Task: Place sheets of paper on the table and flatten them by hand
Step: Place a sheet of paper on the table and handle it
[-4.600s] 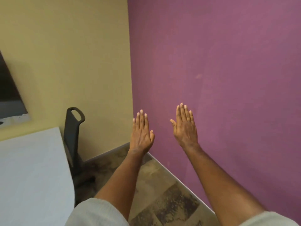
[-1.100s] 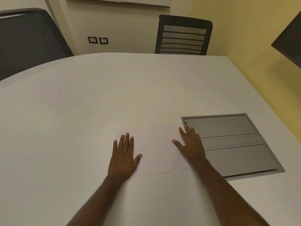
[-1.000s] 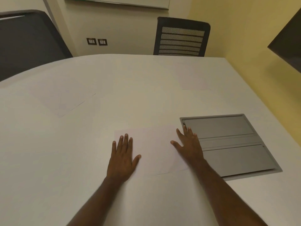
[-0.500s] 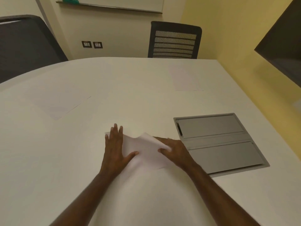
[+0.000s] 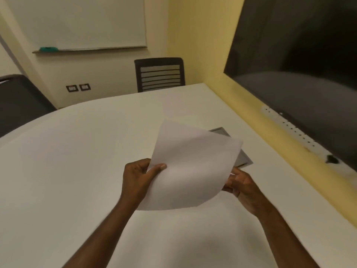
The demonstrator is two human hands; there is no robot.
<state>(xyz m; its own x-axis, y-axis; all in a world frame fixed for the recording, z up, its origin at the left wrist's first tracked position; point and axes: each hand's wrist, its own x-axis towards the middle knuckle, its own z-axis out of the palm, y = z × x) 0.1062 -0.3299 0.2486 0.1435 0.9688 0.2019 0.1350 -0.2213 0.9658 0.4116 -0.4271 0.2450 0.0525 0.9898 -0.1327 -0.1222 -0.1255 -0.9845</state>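
White table (image 5: 67, 171) below, one curled sheet (image 5: 189, 171) pinched in both grips, left hand (image 5: 138, 178) and right hand (image 5: 241, 185).

One white sheet of paper (image 5: 191, 171) is up off the table, curved in the air. Two bare hands are on it: the left hand (image 5: 138, 179) and the right hand (image 5: 242, 185). There is one large white table (image 5: 67, 171) with a rounded far edge, and one grey rectangular panel (image 5: 244, 158) set into its top, mostly hidden behind the sheet. Two dark chairs stand at the table: one slatted-back black chair (image 5: 160, 76) at the far side and one dark chair back (image 5: 19, 99) at the left. One whiteboard (image 5: 81, 22) hangs on the far wall, with one teal object (image 5: 48, 48) on its ledge. Two dark wall sockets (image 5: 78, 87) sit side by side below it. One big black screen (image 5: 301, 60) fills the right wall.
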